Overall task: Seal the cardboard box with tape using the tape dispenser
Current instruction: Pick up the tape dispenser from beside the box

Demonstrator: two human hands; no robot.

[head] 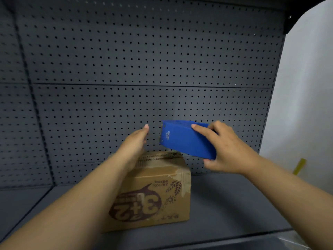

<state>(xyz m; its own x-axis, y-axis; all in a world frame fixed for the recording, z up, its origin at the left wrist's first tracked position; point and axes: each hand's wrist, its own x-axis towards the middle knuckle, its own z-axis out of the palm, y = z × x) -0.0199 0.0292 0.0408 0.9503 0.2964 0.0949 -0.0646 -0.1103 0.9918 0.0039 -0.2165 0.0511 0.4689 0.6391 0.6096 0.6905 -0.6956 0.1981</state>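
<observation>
Holding the blue tape dispenser (187, 139) aloft, the right hand (228, 148) has its grip clenched around the tool's rear end, with fingers over the top edge and the thumb underneath. The left hand (135, 143) is flat, its grip released and fingers extended; it hovers above the cardboard box (162, 188), near the dispenser's nose but apart from it, holding nothing.

The box sits on the dark shelf (234, 201), close to the perforated back panel (144, 69). Its top flaps look closed, with torn patches near the edge. The printing on the front face is upside down.

The dispenser's long axis runs left to right with a slight tilt. Its front end points left towards the open hand, and the whole tool hangs above the box's far right corner without touching it.

To do this step well, I would say the free hand should find the loose tape end at the nose. The tool should then turn to line up with the top seam. Whether any tape end is showing, I cannot tell.
</observation>
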